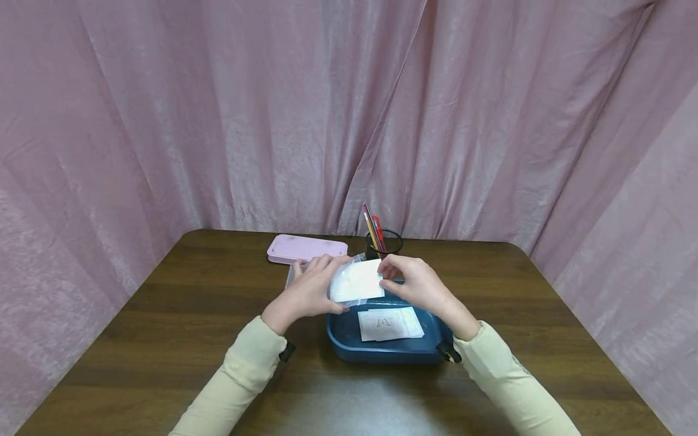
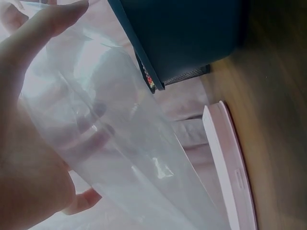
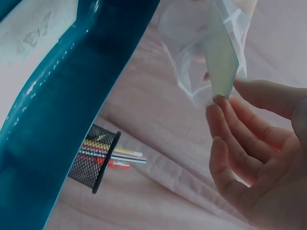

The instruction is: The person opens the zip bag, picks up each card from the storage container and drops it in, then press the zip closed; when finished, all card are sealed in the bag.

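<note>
From the head view, two pale sleeves reach in over the table (image 1: 180,315). The left hand (image 1: 305,290) and right hand (image 1: 417,284) hold a clear plastic bag (image 1: 357,281) between them above a blue tray (image 1: 349,345) that holds paper cards (image 1: 389,324).

At the left wrist, fingers (image 2: 53,19) curl round the bag (image 2: 110,143).

At the right wrist, fingertips (image 3: 220,103) pinch the bag's corner (image 3: 218,72), near a mesh pen cup (image 3: 93,165).

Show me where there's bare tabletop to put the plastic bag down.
Bare wood lies left of the blue tray, beside the left hand, and right of the tray toward the table edge. The near strip between the sleeves is free too. Crowded: the back middle, with the pink case, pen cup and bag.
</note>
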### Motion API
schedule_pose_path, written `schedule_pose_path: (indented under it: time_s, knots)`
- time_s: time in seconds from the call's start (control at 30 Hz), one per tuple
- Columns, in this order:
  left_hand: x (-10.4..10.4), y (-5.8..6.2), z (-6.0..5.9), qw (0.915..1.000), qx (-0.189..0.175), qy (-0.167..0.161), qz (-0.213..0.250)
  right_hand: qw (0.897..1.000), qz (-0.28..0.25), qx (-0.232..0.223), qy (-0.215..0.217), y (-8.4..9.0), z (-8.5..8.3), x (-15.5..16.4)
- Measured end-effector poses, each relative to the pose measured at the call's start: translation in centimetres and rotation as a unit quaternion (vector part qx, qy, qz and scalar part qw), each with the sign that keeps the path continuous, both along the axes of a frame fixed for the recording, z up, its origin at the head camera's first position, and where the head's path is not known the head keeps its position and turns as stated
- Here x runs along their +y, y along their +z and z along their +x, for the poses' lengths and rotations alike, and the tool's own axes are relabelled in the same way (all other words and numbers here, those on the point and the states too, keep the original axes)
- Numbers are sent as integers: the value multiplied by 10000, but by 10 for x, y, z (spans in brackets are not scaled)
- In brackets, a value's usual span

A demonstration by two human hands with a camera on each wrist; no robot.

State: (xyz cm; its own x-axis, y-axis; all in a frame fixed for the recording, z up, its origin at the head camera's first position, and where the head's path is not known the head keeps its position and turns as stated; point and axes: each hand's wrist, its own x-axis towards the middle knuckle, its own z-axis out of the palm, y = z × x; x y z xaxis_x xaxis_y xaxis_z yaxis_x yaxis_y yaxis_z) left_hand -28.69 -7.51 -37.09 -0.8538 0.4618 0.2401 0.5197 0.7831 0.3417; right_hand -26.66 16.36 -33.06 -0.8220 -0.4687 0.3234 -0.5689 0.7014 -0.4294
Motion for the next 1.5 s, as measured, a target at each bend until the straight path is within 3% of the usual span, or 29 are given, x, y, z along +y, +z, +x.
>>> schedule_pose_path:
  time_s: [0.23, 0.5, 0.7, 0.9, 1.07, 1.2, 1.33, 1.5]
  knots:
    - [5, 2, 2, 10000, 62, 11, -63, 9994, -158, 124, 270, -2, 1, -9]
    - [9, 0, 0, 9999, 123, -31, -114, 9986, 165, 248, 443, -4, 0, -17]
    - [9, -3, -1, 9998, 144, -56, -105, 9976, 393, 113, 561, -6, 0, -16]
    - [6, -2, -1, 9999, -28, 85, -95, 9986, 230, 35, 476, -6, -1, -9]
    - [1, -4, -3, 9998, -75, 152, -53, 9956, 842, -74, 413, -2, -5, -2]
    - [-3, -8, -5, 9999, -8, 152, -60, 9799, 1866, -498, 507, -6, -12, -1]
    - [-6, -11, -7, 9997, -7, 162, -182, 9506, 2840, -1081, 641, -15, -20, -5]
    - [-8, -12, -7, 9998, 9, 91, -202, 9147, 3717, -1477, 573, -29, -25, -9]
